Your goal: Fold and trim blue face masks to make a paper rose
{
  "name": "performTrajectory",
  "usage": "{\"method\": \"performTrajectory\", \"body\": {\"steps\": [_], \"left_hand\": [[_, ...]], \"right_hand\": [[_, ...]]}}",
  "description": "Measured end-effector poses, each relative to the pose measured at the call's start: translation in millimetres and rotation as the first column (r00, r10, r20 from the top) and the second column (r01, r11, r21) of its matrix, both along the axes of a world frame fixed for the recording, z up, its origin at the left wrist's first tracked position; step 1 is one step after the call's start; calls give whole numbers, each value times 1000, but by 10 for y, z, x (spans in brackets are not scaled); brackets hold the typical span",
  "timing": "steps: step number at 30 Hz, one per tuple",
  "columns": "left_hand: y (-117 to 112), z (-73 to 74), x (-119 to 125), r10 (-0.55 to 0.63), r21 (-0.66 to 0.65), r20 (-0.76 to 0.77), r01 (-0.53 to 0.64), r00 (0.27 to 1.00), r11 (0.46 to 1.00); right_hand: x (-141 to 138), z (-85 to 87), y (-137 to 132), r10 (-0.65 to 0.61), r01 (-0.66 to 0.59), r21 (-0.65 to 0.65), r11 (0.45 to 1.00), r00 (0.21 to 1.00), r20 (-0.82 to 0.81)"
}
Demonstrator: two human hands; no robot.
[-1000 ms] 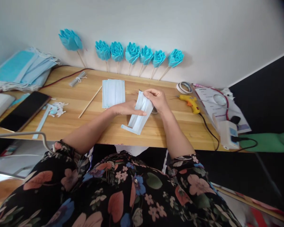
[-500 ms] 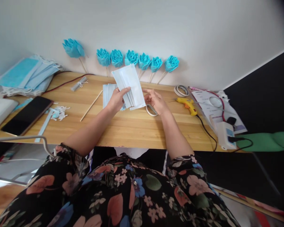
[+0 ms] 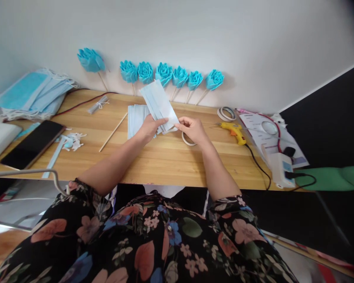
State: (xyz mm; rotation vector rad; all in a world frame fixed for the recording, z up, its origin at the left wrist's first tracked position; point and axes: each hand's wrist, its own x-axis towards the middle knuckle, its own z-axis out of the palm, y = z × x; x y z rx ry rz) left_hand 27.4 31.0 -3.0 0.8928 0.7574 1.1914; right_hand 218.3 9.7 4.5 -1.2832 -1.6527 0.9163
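Observation:
A pale blue face mask [image 3: 158, 103] stands tilted upward above the wooden desk [image 3: 153, 157]. My left hand [image 3: 149, 129] grips its lower edge with thumb and fingers closed on it. My right hand [image 3: 192, 129] pinches the mask's lower right corner. A roll of tape [image 3: 186, 139] lies on the desk just under my right hand. More flat masks [image 3: 135, 116] lie on the desk behind my left hand.
Several blue mask roses on sticks [image 3: 164, 73] lean on the wall. A mask pile [image 3: 32, 92], a phone [image 3: 31, 143] and a wooden stick [image 3: 112, 132] are at left. A yellow glue gun [image 3: 235, 131], tape roll [image 3: 226, 113] and power strip [image 3: 281, 169] are at right.
The mask went from hanging low between both hands to being held up by my left hand. My right hand let go, then pinched its lower corner again.

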Motion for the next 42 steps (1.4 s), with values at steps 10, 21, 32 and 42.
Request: {"method": "performTrajectory", "body": {"steps": [10,21,32,42], "left_hand": [[104,-25,-35,70,3,33,-71,997,998],[165,-36,-68,137,18,38,-138,990,990],[207,-80,-50,83,5,80,-84,993,996],[67,135,-28,43,35,103,-47,994,998]], "right_hand": [[312,221,68,-211,195,80,978,913,349],[128,29,-490,-171,91,145,985,546,820],[341,24,-760,-244,213,-122,969,891,-383],[53,59,-1057,5,-182,-293,939,858,-514]]}}
